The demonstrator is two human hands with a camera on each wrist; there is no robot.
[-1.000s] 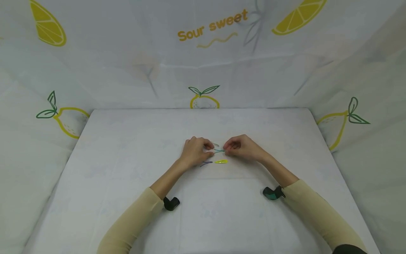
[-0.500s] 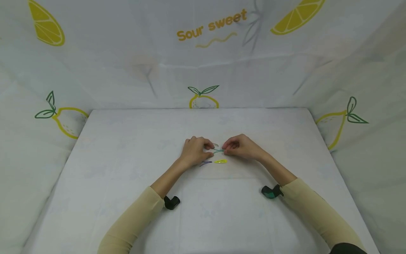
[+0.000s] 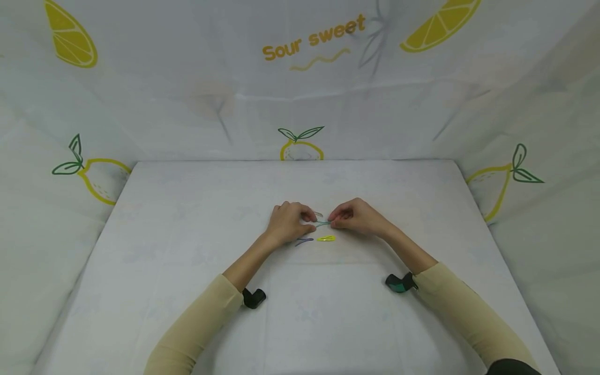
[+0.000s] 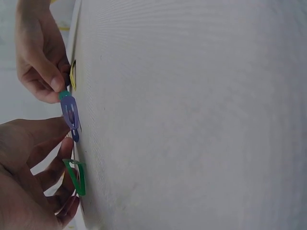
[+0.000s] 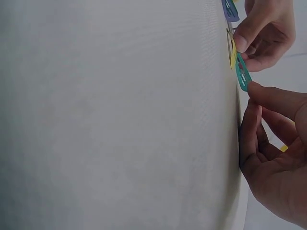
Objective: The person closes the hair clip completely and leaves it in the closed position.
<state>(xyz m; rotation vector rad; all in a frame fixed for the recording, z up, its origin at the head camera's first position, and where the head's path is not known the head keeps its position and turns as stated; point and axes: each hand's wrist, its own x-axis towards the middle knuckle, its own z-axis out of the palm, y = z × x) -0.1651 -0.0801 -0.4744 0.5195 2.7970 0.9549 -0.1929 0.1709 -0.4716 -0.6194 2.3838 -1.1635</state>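
Note:
A teal snap hair clip [image 3: 323,223], its two arms spread apart, lies between the fingers of both hands. My right hand [image 3: 357,217] pinches its right end between thumb and forefinger. My left hand [image 3: 289,223] has thumb and forefinger at the spread left end; in the right wrist view, its thumb meets the teal clip [image 5: 243,72]. Just nearer lie a purple hair clip [image 3: 304,240] and a yellow hair clip [image 3: 326,238]. Behind the teal one, a pale clip [image 3: 319,214] is partly covered. A green hair clip [image 4: 76,177] shows beside the left fingers in the left wrist view.
A white cloth covers the table [image 3: 300,312]. White curtains [image 3: 178,104] printed with lemons stand behind and along both sides. Dark wrist cameras [image 3: 254,299] stick out from the sleeves, low over the cloth.
Both hands hold almost the same place at the teal hair clip. The right hand has shifted very slightly left; the other clips lie as before.

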